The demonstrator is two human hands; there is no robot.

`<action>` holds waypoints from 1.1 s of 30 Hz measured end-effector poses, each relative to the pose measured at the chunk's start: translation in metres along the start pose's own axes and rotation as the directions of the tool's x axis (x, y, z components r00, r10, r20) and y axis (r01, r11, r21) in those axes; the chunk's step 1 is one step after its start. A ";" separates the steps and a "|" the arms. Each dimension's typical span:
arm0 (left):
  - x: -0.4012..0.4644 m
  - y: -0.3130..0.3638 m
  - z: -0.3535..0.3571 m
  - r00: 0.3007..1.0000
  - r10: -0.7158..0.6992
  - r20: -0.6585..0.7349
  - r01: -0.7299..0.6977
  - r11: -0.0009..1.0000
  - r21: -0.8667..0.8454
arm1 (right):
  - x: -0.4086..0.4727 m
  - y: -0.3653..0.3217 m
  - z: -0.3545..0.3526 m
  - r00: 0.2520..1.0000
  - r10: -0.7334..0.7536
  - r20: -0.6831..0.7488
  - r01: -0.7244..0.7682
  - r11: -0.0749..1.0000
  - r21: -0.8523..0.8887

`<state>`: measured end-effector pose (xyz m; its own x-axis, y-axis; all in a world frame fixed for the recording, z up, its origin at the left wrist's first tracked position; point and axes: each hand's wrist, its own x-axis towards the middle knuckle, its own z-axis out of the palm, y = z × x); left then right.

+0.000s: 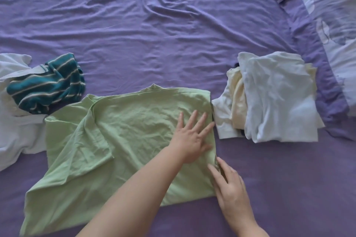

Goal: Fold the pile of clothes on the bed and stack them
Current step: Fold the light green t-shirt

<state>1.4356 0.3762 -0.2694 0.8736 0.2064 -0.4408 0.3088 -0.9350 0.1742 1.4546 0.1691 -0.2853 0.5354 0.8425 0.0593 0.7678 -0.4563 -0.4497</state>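
Head view: I've got the green t-shirt (123,140) spread on the bed (173,25) near its front edge, roughly mid-width, w/ the right side already folded in so there's a straight edge on that side. The left sleeve is laid over the body; hem side fans out toward the front-left.

My left hand (190,140) lies flat on the shirt's right part, fingers (194,119) straight and spread, pressing the cloth, gripping nothing. My right hand (231,192) sits at the folded right edge, fingers extended along it and touching the crease; looks like it holds nothing, tho I can't tell if a fingertip is tucked under the edge.

Folded stack (273,98) of white/cream pieces sits just beside the shirt toward the bed's right side. Unfolded stuff is at the left edge: striped teal garment (46,84) on top of a white garment (17,132). Patterned duvet (331,15) bunched at the far-right corner.

My read: step in hand is flattening the first lengthwise fold. To do it well: keep left palm pinning the cloth, run right hand along the crease to sharpen it, push wrinkles out toward the open left side, then bring left side + sleeve in to match width before folding hem up. Fabric's thin and will likely slide on the sheet, so press, don't drag
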 end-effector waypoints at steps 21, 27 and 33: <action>0.002 0.027 0.005 0.951 -0.297 -0.082 0.286 0.949 -0.131 | -0.016 -0.009 -0.016 0.985 0.136 -0.109 -0.152 0.977 -0.153; -0.107 -0.002 0.059 0.954 -0.254 -0.162 0.231 0.962 -0.147 | 0.015 -0.032 0.010 0.960 -0.242 0.138 0.264 0.948 -0.176; -0.208 -0.072 0.093 0.952 -0.306 -0.019 0.301 0.945 -0.128 | 0.061 -0.114 0.051 0.877 -0.384 0.288 0.428 0.898 -0.107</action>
<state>1.1962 0.3741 -0.2723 0.7442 0.4877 -0.4564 0.6028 -0.7847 0.1446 1.3815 0.2871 -0.2758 0.0738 0.9968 -0.0320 0.9558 -0.0798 -0.2828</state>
